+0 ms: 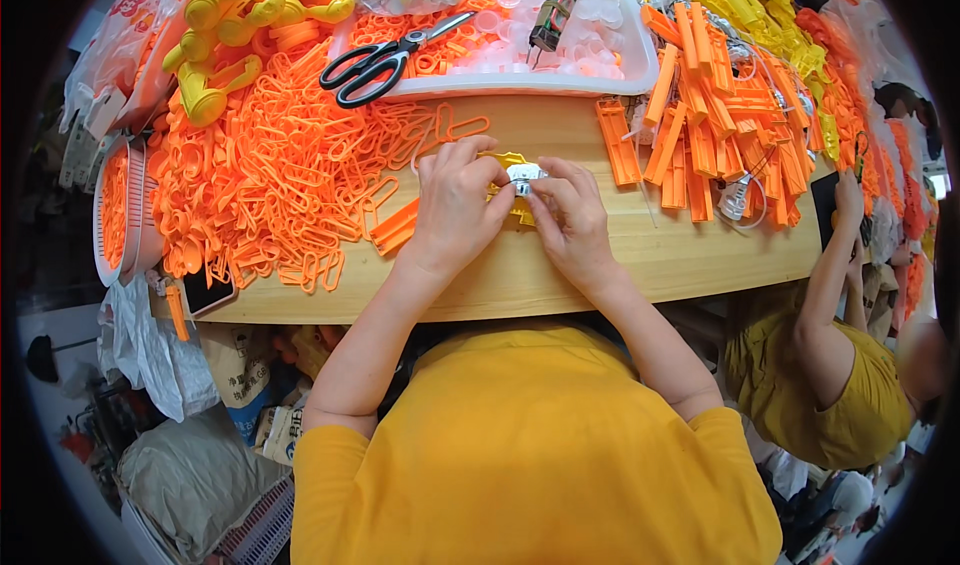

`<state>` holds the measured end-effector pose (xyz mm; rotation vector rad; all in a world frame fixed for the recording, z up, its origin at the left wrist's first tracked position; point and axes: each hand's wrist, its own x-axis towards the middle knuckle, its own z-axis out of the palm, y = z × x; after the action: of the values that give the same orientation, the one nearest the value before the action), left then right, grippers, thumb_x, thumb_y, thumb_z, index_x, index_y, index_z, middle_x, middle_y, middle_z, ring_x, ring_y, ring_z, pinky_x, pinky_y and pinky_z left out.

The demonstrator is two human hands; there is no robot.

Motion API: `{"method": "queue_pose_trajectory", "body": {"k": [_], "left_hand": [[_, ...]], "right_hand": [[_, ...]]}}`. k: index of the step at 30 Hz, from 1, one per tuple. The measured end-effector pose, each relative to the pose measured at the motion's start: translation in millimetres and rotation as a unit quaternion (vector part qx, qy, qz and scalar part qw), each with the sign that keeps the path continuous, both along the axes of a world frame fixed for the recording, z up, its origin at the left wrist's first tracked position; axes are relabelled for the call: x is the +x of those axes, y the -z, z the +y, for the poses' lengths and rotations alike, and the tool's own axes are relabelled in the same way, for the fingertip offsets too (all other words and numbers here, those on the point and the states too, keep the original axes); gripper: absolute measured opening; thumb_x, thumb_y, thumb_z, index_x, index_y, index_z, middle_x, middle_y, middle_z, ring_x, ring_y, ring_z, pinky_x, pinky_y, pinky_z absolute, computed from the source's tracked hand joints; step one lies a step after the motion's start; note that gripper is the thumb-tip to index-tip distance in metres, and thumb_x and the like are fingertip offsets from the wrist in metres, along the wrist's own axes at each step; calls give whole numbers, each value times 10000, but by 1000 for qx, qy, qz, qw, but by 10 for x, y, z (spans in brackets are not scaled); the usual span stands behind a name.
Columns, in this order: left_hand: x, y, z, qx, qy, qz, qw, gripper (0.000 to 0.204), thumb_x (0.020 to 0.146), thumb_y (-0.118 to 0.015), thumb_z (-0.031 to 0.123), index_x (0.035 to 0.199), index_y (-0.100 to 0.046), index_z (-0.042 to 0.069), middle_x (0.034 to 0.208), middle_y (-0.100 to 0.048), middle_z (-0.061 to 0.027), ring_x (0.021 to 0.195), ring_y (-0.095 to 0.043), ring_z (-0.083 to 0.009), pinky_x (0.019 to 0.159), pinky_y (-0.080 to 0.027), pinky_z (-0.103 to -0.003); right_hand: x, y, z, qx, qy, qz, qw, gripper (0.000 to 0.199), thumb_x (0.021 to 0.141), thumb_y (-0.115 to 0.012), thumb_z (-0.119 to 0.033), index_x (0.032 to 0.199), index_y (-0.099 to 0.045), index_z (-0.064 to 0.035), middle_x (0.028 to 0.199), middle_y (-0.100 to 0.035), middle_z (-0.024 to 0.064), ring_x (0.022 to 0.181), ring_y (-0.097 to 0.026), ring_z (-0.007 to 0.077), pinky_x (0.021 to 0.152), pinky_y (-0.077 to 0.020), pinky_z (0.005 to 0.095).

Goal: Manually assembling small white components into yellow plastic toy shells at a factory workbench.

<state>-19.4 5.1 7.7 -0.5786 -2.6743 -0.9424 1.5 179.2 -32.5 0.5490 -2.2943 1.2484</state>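
Observation:
Over the middle of the wooden table, my two hands meet around a small white plastic part. A yellow plastic piece shows behind and below that part, mostly covered by my fingers. My left hand is closed, its thumb and fingertips pinching at the left side of the yellow piece. From the right, my right hand pinches the white part between thumb and fingers. Beside my left wrist lies an orange channel-shaped bar. Exactly how the white and yellow pieces join is hidden.
A heap of orange plastic loops covers the left side. Black-handled scissors lie by a white tray of translucent caps. Orange channel bars pile up at right, near yellow parts. Another person's arm reaches in at far right.

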Motion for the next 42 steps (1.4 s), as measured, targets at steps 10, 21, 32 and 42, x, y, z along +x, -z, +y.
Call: {"method": "queue_pose_trajectory", "body": {"k": [10, 21, 32, 42], "left_hand": [[375, 210, 26, -56, 28, 170, 983, 301, 744, -709, 85, 1038, -670, 33, 1175, -610, -90, 1106, -556, -284, 997, -375, -509], [112, 71, -176, -6, 12, 41, 999, 116, 796, -720, 70, 895, -682, 23, 1072, -619, -134, 1075, -543, -315, 925, -405, -448], [-123, -337, -168, -109, 43, 79, 990, 108, 833, -694, 142, 746, -660, 86, 730, -642, -76, 784, -606, -256, 820, -368, -418], [561, 14, 127, -39, 57, -30, 997, 79, 823, -707, 107, 833, -654, 48, 724, -629, -104, 656, -612, -308, 599, -435, -395]], "right_hand": [[-12, 23, -56, -26, 13, -24, 999, 176, 815, -735, 6, 963, -643, -17, 1129, -631, 192, 1045, -600, 342, 840, -516, 388], [9, -33, -90, 4, 22, -11, 1000, 253, 790, -756, 8, 979, -590, -18, 1139, -622, 193, 1029, -596, 343, 835, -507, 400], [22, 12, -78, 50, 14, 28, 998, 298, 802, -724, 44, 1042, -559, -19, 1211, -606, 223, 1120, -571, 399, 923, -483, 430], [-5, -4, -29, -2, -10, -22, 1000, 256, 802, -732, 35, 1010, -591, -9, 1200, -616, 211, 1113, -579, 364, 921, -489, 412]]}}
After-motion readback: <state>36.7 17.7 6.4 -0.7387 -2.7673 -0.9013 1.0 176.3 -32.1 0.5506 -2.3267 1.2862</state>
